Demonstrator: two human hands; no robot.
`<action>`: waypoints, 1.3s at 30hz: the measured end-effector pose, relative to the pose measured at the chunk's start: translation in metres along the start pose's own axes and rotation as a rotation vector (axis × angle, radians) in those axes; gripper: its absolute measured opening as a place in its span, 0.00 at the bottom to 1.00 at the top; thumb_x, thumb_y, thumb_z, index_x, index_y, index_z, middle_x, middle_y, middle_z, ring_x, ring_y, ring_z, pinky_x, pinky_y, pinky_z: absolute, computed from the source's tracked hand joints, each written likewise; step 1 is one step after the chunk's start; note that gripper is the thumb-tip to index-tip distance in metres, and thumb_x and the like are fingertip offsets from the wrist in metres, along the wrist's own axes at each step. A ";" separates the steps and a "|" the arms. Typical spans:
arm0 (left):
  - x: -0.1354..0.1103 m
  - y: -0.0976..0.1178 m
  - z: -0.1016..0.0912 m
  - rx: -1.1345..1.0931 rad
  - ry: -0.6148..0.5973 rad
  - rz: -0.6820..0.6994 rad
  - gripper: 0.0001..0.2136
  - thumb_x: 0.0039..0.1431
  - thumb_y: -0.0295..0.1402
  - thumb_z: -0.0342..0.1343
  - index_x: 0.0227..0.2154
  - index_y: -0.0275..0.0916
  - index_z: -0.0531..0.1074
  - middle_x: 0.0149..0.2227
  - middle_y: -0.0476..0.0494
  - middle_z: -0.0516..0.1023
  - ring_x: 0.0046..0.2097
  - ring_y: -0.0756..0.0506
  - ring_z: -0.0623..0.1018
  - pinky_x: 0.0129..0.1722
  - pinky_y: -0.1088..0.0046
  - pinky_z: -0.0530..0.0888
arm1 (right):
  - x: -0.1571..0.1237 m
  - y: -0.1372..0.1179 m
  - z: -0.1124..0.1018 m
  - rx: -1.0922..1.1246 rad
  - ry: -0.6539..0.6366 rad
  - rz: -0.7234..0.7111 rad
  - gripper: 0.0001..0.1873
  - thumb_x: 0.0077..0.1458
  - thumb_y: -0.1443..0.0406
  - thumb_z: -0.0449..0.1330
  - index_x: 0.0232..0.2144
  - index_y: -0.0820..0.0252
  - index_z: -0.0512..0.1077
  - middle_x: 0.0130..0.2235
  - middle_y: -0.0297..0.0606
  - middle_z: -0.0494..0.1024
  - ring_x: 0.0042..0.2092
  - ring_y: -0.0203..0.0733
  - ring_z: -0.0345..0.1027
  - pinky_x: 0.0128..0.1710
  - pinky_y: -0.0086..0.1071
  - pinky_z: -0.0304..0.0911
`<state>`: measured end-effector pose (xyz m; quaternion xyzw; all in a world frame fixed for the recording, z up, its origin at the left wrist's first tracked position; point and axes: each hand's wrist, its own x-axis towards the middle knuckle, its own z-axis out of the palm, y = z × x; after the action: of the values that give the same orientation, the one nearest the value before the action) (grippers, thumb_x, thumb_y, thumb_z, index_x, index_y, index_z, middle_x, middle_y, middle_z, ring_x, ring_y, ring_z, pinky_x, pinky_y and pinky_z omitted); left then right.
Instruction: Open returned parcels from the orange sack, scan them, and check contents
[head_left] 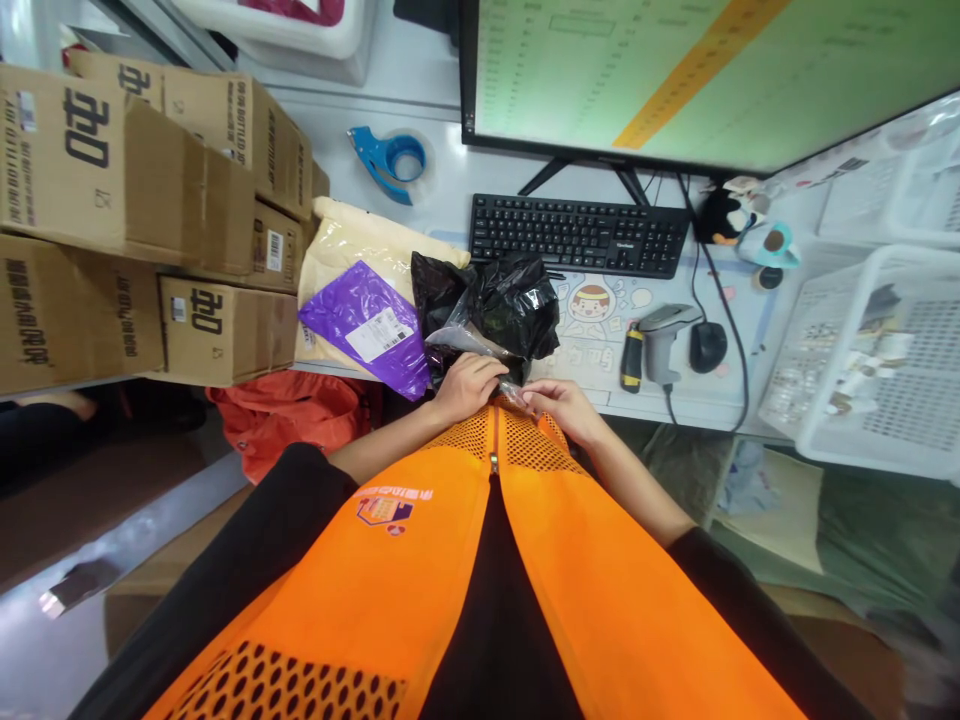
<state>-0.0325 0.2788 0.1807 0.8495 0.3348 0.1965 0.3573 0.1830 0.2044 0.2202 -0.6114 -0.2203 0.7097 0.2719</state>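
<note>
At the desk's front edge lies a crumpled black plastic bag, with a greyish clear plastic piece in its folds. My left hand rests at the bag's lower edge with its fingers curled closed on the plastic there. Beside it, my right hand pinches a small clear plastic wrapper, close against the orange vest. What the wrapper contains is too small to make out. Left of the bag, a purple mailer bag with a white label lies on a larger cream mailer.
Cardboard boxes are stacked at the left. A blue tape dispenser, a keyboard and a monitor stand behind. To the right are a yellow-black cutter, a barcode scanner, a mouse and a white basket.
</note>
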 end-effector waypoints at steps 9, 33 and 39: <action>-0.002 0.002 0.002 0.025 -0.074 0.013 0.10 0.66 0.23 0.53 0.43 0.38 0.77 0.43 0.42 0.83 0.46 0.42 0.80 0.49 0.61 0.74 | -0.014 -0.003 -0.002 -0.499 0.254 -0.322 0.13 0.59 0.57 0.61 0.32 0.58 0.81 0.31 0.40 0.83 0.31 0.43 0.74 0.33 0.36 0.67; 0.001 0.004 -0.004 -0.196 -0.258 -0.179 0.07 0.69 0.31 0.56 0.42 0.40 0.79 0.40 0.45 0.84 0.43 0.44 0.82 0.48 0.66 0.76 | -0.011 -0.006 0.003 -0.154 0.508 -0.362 0.20 0.58 0.45 0.64 0.38 0.54 0.75 0.36 0.41 0.81 0.38 0.47 0.75 0.43 0.43 0.73; 0.015 0.016 -0.020 -0.223 -0.173 -0.302 0.33 0.61 0.38 0.67 0.67 0.39 0.64 0.51 0.38 0.82 0.50 0.40 0.82 0.53 0.61 0.77 | -0.003 -0.013 0.007 -0.294 0.452 -0.456 0.19 0.59 0.46 0.63 0.38 0.54 0.77 0.40 0.42 0.83 0.40 0.48 0.76 0.46 0.44 0.73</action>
<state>-0.0263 0.2908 0.2076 0.7584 0.4026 0.1031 0.5021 0.1776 0.2126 0.2319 -0.7208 -0.3851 0.4382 0.3745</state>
